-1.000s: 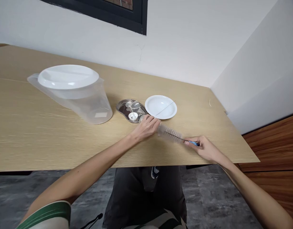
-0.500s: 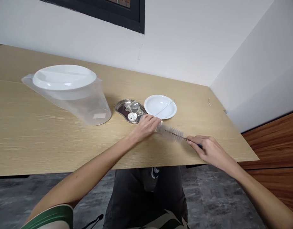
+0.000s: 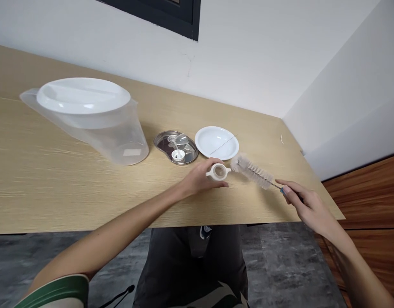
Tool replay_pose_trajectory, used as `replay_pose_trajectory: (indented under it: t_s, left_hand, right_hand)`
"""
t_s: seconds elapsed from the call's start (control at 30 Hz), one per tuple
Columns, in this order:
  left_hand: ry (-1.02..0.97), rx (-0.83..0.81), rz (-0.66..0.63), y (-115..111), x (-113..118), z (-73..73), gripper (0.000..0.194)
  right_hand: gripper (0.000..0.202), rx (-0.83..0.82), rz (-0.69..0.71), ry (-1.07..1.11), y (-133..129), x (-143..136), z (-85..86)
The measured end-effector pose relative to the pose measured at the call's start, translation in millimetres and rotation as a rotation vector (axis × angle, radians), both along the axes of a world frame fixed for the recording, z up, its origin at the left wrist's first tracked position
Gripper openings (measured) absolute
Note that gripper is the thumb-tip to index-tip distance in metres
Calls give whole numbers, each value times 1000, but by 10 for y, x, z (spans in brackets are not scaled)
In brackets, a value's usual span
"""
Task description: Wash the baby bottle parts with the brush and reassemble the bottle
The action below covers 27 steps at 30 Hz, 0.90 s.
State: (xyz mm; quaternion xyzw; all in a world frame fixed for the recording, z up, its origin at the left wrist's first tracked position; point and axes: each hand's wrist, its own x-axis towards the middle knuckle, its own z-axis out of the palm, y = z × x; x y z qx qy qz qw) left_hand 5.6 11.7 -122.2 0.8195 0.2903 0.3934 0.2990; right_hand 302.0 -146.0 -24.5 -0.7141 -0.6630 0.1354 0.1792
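My left hand [image 3: 205, 176] grips a small white bottle [image 3: 219, 171] with two side lugs, its round open mouth turned up toward me. Most of the bottle's body is hidden behind the mouth and my fingers. In my right hand [image 3: 304, 203] is the handle of a bottle brush [image 3: 253, 172], with pale bristles on a twisted wire. The brush head is outside the bottle, its tip just right of the mouth. Behind my left hand lies a kidney-shaped metal tray [image 3: 165, 149] holding a white ring cap [image 3: 178, 155] and clear plastic parts [image 3: 180, 139].
A white plate [image 3: 203, 143] with a thin straight rod [image 3: 223, 144] across it sits right of the tray. A large translucent pitcher [image 3: 120, 141] with a white lid stands at the left. A small white strip [image 3: 282, 139] lies near the table's right edge.
My right hand has drawn the brush rightward, out of the bottle and away from my left hand. My left hand has shifted slightly right and tilted the bottle's mouth into view.
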Motion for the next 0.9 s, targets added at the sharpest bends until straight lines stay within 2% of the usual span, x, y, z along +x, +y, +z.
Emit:
replay_pose_trajectory:
  t_s: [0.07, 0.17, 0.33, 0.53, 0.73, 0.9]
  left_hand:
    - [-52, -114, -6, 3, 22, -42, 64]
    - [-113, -231, -21, 13, 51, -107, 66]
    - [-126, -297, -37, -23, 89, -168, 64]
    - [-128, -356, -53, -41, 89, -129, 57]
    - [-234, -579, -228, 61, 1, -58, 82]
    - [-242, -577, -277, 121, -20, -79, 69]
  right_hand:
    - [53, 18, -37, 0, -6, 47, -13]
    - [47, 28, -14, 31, -5, 112, -52]
    - [40, -13, 55, 230, 5, 118, -102]
    - [38, 24, -10, 362, 18, 39, -50]
    - [38, 84, -105, 494, 10, 115, -51]
    - [35, 48, -79, 620, -3, 93, -35]
